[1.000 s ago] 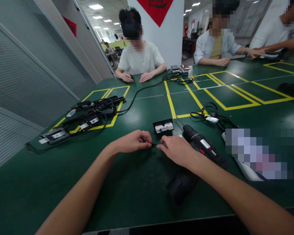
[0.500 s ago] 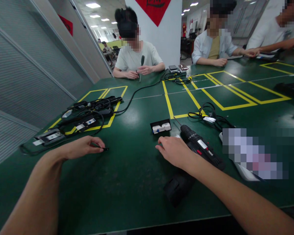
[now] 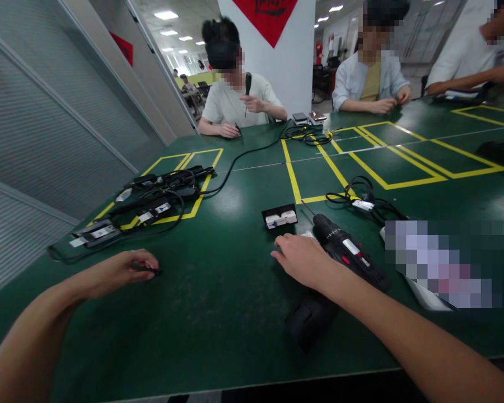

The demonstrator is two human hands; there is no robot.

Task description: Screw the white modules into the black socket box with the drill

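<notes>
My left hand [image 3: 124,272] is low over the left of the green table, thumb and fingers closed on a small black piece [image 3: 158,272]. The piece is too small to name. My right hand [image 3: 300,256] rests beside a black cordless drill [image 3: 348,246], its forearm crossing over the drill's body. Its thumb and forefinger are a little apart with nothing seen between them. Just beyond its fingertips stands a small black case with white parts inside [image 3: 280,218]. The drill lies on its side, with its long thin bit pointing away and its battery end [image 3: 308,322] near me.
Black cables and adapters [image 3: 163,193] lie in a heap at the left. More cable [image 3: 363,196] is coiled beyond the drill, and a blurred-out white-edged object [image 3: 432,299] lies at the right. Across the table [image 3: 218,336], a person handles a screwdriver [image 3: 248,84]; other people sit further right.
My left hand has drawn back to the left and nearer me with the small black piece. My right hand stays by the drill. The person opposite has raised the screwdriver.
</notes>
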